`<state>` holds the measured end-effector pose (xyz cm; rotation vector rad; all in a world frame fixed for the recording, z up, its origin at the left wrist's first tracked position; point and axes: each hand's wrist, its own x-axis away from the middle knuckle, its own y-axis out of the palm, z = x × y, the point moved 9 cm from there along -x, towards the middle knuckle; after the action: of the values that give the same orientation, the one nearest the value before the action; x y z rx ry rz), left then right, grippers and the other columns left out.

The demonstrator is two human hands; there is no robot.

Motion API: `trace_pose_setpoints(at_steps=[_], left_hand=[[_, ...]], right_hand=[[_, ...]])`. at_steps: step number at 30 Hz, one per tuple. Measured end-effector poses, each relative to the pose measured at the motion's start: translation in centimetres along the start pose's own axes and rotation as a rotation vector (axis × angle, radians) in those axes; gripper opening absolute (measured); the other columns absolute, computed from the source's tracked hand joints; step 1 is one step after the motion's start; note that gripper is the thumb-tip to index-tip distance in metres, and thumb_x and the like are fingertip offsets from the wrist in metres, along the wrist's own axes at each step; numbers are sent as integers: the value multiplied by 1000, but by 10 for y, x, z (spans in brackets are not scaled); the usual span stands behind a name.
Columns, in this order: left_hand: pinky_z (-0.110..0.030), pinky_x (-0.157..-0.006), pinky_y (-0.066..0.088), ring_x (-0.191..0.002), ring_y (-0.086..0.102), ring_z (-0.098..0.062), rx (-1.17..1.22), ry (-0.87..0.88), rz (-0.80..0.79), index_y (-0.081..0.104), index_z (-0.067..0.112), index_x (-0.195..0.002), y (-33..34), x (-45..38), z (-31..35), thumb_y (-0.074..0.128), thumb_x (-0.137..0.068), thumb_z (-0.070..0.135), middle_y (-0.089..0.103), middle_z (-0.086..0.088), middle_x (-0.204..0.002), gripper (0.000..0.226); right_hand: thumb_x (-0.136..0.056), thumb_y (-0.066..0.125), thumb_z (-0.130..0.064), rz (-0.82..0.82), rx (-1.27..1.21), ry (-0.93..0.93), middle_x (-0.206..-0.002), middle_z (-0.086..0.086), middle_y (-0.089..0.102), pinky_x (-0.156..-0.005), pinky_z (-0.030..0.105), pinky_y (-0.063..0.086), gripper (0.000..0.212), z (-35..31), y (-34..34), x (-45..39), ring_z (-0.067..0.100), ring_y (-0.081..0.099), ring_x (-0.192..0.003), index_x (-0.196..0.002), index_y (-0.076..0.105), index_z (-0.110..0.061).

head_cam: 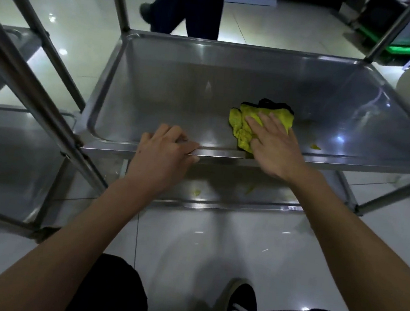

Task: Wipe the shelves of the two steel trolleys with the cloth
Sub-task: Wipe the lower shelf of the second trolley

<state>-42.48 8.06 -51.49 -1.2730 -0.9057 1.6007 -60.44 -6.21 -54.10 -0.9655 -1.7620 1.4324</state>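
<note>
Crumpled yellow cloth [250, 124] lies under flat, spread right hand [273, 147]; left hand [164, 151] grips glossy steel shelf rim [219, 153].

Two steel trolleys [155, 86] [8, 160], one yellow cloth [245, 124], two hands [164, 151] [275, 147].

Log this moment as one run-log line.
step: wiping trolley shelf | right hand: flat on yellow cloth | left hand: grip on front rim | second trolley: left

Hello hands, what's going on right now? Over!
Left hand gripping the shelf rim. Right hand flat on the yellow cloth, pressing it onto the trolley shelf. Another person's legs beyond the trolley, not blocking.
</note>
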Motion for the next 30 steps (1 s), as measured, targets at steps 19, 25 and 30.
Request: trace_pose_setpoints(at_steps=[19, 25, 30], left_hand=[[-48, -92, 52, -121, 52, -29, -66, -303, 137, 70, 14, -116, -51, 57, -107, 67, -89, 54, 60, -10, -126, 48], [-50, -89, 49, -106, 58, -29, -113, -217, 307, 73, 11, -108, -61, 96, -111, 71, -92, 30, 64, -8, -110, 25], [-47, -82, 46, -94, 59, -26, -173, -179, 411, 75, 17, -93, -61, 91, -115, 67, -93, 27, 64, -2, -95, 13]], right_hand=[[-99, 24, -39, -107, 32, -170, -169, -1, -6, -120, 62, -4, 63, -146, 36, -47, 21, -11, -154, -159, 4, -39], [-102, 28, -37, -63, 15, -205, -169, -3, -1, -121, 59, -1, 59, -161, 34, -53, 18, -7, -154, -158, 10, -40], [-102, 34, -36, -34, -8, -227, -169, -2, 4, -121, 59, 0, 59, -167, 30, -52, 17, -4, -155, -158, 16, -38]])
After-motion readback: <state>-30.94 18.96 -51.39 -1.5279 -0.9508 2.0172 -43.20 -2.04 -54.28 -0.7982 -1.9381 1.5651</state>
